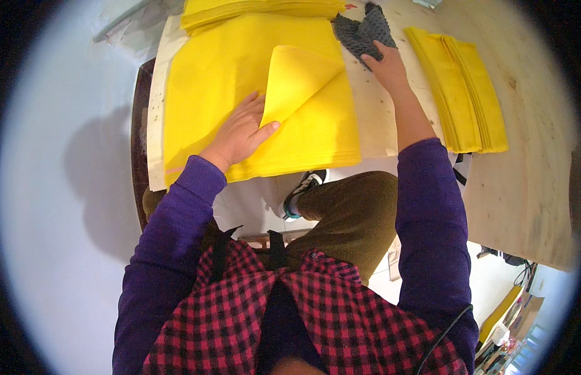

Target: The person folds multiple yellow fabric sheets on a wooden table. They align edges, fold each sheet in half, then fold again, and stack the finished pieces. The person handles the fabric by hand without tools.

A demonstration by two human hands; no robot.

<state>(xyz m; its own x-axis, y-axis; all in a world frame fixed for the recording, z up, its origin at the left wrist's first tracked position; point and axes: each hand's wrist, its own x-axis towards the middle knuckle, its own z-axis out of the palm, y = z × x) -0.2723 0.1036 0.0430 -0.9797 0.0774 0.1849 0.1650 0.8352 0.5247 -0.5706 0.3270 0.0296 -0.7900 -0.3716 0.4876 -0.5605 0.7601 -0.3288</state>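
A stack of flat yellow cloth sheets point(203, 81) lies on the wooden table before me. Part of the top sheet is turned up into a pointed flap point(297, 78). My left hand point(240, 130) is closed on the flap's left edge, thumb in front and fingers partly hidden behind it. To the right of the stack, a dark grey cloth point(365, 34) with a bumpy texture lies crumpled on the table. Its near edge is under my right hand point(387, 67), whose thumb and fingers are closed on it; some fingertips are hard to make out.
Another yellow pile point(259, 11) sits at the far edge of the stack. Folded yellow cloths point(456, 94) lie on the right of the pale wooden table point(522, 187). A white wall point(53, 187) runs along the left. My shoe point(306, 187) shows below the table's near edge.
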